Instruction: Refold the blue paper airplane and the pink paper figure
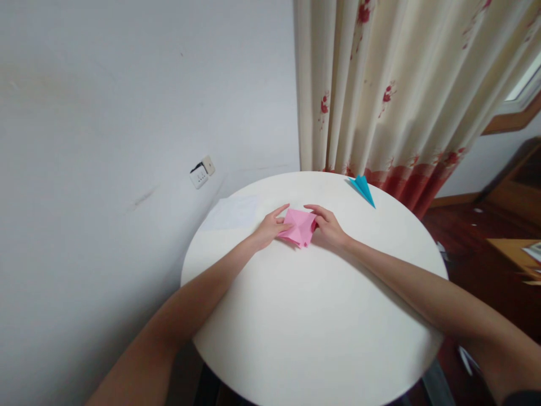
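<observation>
The left hand (pixel 267 230) holds the left edge of one folded pink paper (pixel 300 221), with the thumb on top. The right hand (pixel 330 226) seems to grasp its right edge, though those fingertips are partly hidden. The paper is between both hands, over the far half of one round table (pixel 321 316). One blue paper airplane (pixel 362 190) lies farther right. Both forearms reach forward, converging.
</observation>
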`<state>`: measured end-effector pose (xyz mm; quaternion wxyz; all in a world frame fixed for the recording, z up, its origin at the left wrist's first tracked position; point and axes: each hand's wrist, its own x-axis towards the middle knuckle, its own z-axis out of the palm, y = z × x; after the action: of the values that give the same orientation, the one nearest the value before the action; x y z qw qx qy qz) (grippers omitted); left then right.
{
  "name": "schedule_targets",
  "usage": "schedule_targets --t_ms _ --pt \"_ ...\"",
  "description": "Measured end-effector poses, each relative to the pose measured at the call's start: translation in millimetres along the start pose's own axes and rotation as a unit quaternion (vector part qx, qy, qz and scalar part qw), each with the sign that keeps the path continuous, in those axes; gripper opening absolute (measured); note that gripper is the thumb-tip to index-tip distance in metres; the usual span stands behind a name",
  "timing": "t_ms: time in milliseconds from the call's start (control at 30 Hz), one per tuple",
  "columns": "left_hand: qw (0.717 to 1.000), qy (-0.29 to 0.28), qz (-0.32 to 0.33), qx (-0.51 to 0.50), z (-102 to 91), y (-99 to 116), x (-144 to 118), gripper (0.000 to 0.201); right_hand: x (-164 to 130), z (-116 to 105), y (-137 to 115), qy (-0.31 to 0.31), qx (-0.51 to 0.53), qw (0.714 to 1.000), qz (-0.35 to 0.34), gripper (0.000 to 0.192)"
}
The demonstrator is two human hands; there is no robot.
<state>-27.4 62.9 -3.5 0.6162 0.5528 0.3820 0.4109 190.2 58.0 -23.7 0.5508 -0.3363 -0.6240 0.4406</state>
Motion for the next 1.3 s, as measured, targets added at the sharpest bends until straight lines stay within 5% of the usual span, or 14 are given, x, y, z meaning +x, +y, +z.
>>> schedule_targets --t_ms 300,433,533,633,833,1033,1300 --pt "0.988 0.077 0.067 0.12 5.2 -5 3 0.087 -2 0 1 0.011 -0.052 0.998 0.044 0.058" --pt "0.929 0.105 0.173 0.309 5.2 -13 6 0.064 -1 -4 12 0.019 -0.133 0.989 0.059 0.053" --pt "0.876 0.013 0.224 0.428 4.7 -18 7 0.039 -2 -7 15 0.013 -0.233 0.97 0.061 0.048" --pt "0.846 -0.082 0.207 0.484 6.1 -22 7 0.038 -4 -8 11 -0.007 -0.364 0.93 0.05 0.047" --pt "0.81 -0.134 0.148 0.552 9.0 -22 2 0.053 -6 -11 6 -0.044 -0.534 0.843 -0.041 0.045" --pt "0.783 -0.145 0.141 0.588 8.0 -21 -2 0.062 -2 -13 8 -0.159 -0.525 0.831 -0.089 0.037" --pt "0.772 -0.132 0.095 0.614 -3.3 -17 1 0.055 -4 -10 -5 -0.175 -0.524 0.828 -0.096 0.023"
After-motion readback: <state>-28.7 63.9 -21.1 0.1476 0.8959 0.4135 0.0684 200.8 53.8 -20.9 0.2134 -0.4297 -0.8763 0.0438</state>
